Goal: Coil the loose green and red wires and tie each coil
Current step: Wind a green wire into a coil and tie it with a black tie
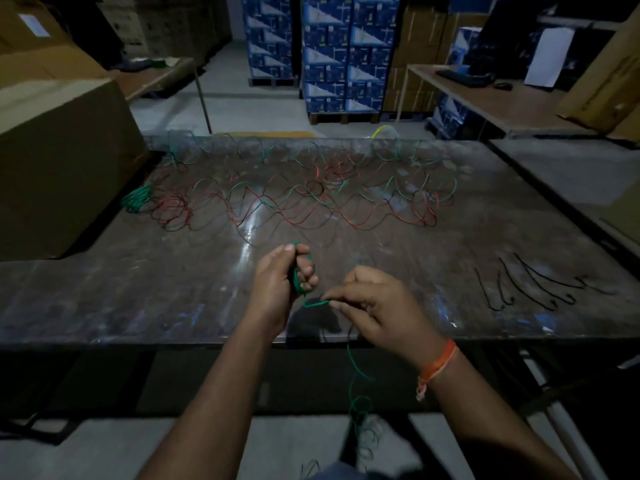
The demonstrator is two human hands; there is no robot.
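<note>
My left hand (282, 278) grips a small coil of green wire (297, 282) above the near part of the dark table (138, 289). My right hand (377, 303) pinches the same green wire just right of the coil, where it makes a short bent run (313, 304). From under my right hand the wire's loose tail (356, 393) hangs over the table's front edge in curls toward the floor. Further back lie tangled loose red and green wires (311, 202), and a finished green coil (136, 199) sits at the left.
A large cardboard box (59, 157) stands on the table's left side. Several short black ties (533, 285) lie at the right front. Behind the table are stacked blue cartons (346, 53) and a desk (502, 98) with a keyboard.
</note>
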